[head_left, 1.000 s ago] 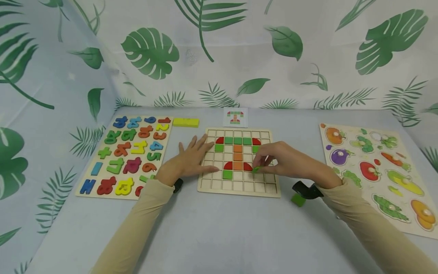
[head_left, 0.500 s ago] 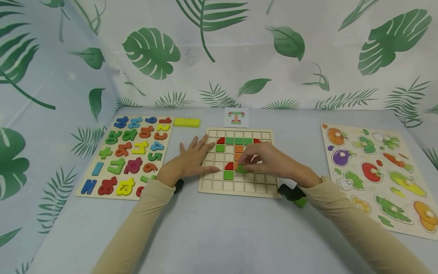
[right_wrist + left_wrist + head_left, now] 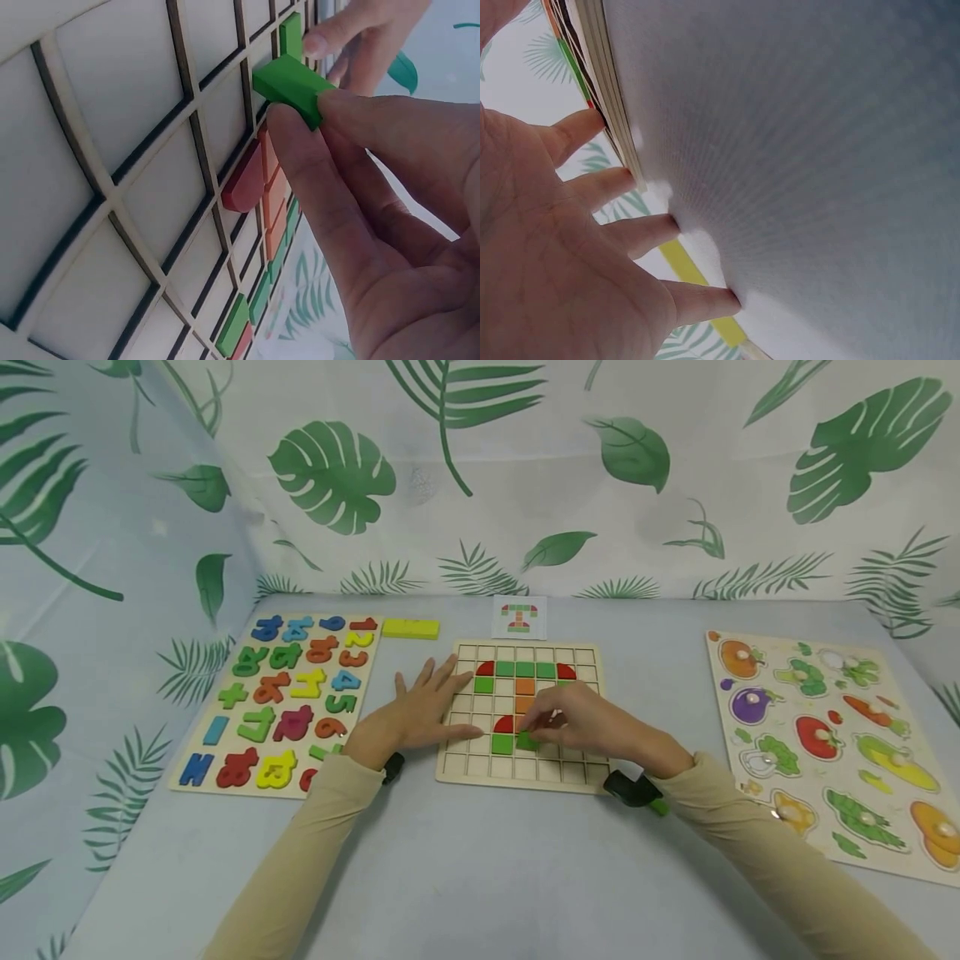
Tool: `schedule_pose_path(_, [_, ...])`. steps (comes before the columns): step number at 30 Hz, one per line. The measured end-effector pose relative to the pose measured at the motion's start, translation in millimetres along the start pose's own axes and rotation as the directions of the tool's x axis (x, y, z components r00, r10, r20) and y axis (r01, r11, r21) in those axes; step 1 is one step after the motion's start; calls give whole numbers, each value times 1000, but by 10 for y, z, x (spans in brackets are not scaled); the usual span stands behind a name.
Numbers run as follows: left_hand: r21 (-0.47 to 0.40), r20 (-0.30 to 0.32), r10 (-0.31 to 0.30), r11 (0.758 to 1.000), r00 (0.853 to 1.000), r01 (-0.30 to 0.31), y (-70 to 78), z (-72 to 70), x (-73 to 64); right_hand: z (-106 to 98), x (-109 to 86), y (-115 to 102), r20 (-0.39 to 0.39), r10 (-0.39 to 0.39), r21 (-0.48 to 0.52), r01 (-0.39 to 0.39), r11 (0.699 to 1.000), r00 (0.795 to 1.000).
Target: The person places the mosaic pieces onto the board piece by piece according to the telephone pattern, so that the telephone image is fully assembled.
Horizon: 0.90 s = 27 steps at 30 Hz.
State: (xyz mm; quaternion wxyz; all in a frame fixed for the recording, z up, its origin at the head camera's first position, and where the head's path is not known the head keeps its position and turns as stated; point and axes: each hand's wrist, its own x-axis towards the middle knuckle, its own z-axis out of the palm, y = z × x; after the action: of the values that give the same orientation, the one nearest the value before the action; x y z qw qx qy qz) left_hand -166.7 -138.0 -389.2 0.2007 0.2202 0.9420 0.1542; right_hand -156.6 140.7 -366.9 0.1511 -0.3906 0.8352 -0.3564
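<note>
My right hand (image 3: 573, 718) pinches a green square block (image 3: 291, 84) between thumb and fingertips. It holds the block slightly tilted over the wooden grid board (image 3: 476, 767), beside a green square (image 3: 502, 743) lying in a cell. Spread fingers of my left hand (image 3: 408, 718) rest at the board's left edge; in the left wrist view some fingertips touch the table beside it. Pieces in the board include red quarter-rounds (image 3: 484, 669), orange squares (image 3: 525, 687) and a row of green squares (image 3: 527, 669). In the head view my right hand hides some cells.
A pattern card (image 3: 519, 617) lies behind the board, with yellow blocks (image 3: 410, 628) to its left. A number puzzle (image 3: 225, 735) is at left, a vegetable puzzle (image 3: 795, 693) at right. Another green block (image 3: 659, 807) shows beyond my right wrist.
My right hand has moved left across the board with the green square block, then slightly lower, to the cell beside the placed green square. My left hand has stayed in place.
</note>
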Motion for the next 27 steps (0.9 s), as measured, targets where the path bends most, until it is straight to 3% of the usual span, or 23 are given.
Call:
schedule_pose_path(5, [2,0,1,1000,1000,-1,-2,4,4,9,12,3,7,-7,-27,7,1000,1000])
schedule_pose_path(14, [15,2,-5,1000,1000,5,-4,7,9,35,34,-29,24,50,-20,-50,999,998])
schedule_pose_path(27, [16,-4,0,1000,1000,0,-7,11,8,88,44,-67,16,15,-139,-13,990,1000])
